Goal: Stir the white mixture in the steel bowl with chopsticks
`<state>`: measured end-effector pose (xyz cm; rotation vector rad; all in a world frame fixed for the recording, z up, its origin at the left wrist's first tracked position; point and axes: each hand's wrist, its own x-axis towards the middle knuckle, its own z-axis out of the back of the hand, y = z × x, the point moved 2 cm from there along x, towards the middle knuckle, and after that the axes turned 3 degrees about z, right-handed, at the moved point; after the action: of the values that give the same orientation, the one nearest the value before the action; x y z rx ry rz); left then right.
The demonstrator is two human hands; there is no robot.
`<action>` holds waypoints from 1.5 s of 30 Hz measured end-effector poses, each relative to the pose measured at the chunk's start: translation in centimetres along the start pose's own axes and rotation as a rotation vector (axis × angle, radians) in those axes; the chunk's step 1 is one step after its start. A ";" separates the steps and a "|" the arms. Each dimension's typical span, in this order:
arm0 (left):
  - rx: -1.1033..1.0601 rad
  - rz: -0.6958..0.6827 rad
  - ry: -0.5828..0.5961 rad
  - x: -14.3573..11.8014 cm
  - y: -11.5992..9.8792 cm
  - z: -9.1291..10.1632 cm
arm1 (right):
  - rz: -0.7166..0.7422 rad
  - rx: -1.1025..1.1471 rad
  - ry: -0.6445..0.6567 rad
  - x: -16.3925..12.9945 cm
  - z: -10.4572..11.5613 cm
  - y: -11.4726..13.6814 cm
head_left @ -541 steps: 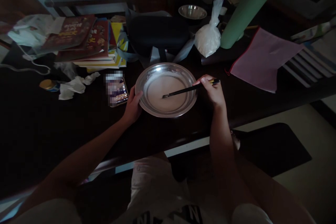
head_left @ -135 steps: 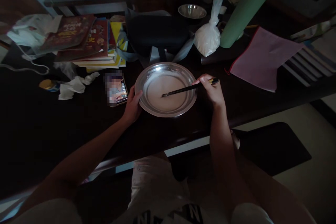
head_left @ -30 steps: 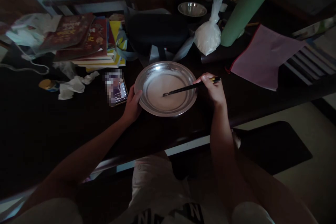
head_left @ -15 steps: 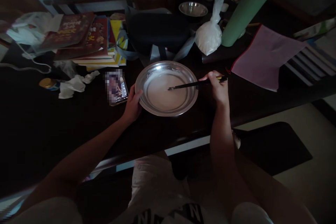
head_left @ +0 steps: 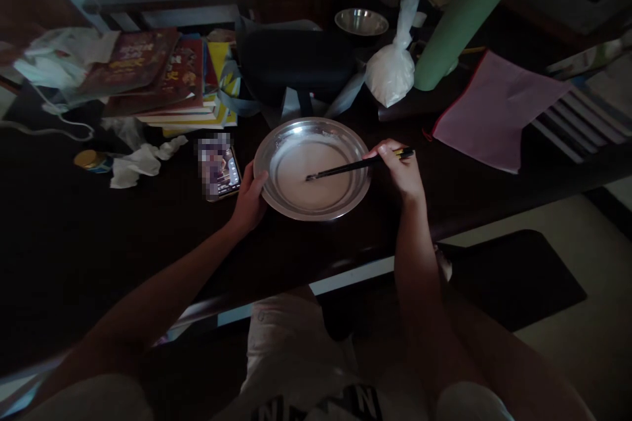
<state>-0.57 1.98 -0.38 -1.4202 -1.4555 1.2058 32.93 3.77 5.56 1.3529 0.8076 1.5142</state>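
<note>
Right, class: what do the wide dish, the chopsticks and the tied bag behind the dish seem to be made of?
Dish: probably stainless steel, polished; its rim gives bright grey reflections.
Chopsticks, held in the right hand: dark and smooth with yellowish tops, perhaps lacquered wood or plastic; too dim to tell.
Bag: thin clear plastic, crinkled, knotted, showing white powder inside.

A round, shallow metal pan (head_left: 276, 145) sits flat on the dark table, near its front edge and about mid-scene, its bottom covered by a thin pale, whitish liquid (head_left: 316, 191). A pair of dark chopsticks (head_left: 345, 170) with yellowish tops slants in from the right over the pan's rim, tips down in the liquid near the middle.
</note>
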 end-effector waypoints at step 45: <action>-0.023 0.004 0.003 0.0 0.0 -0.1 | 0.001 0.027 -0.052 -0.1 0.0 0.0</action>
<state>-0.50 2.02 -0.35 -1.4402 -1.4694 1.1918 32.90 3.64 5.54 1.4073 0.7977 1.4675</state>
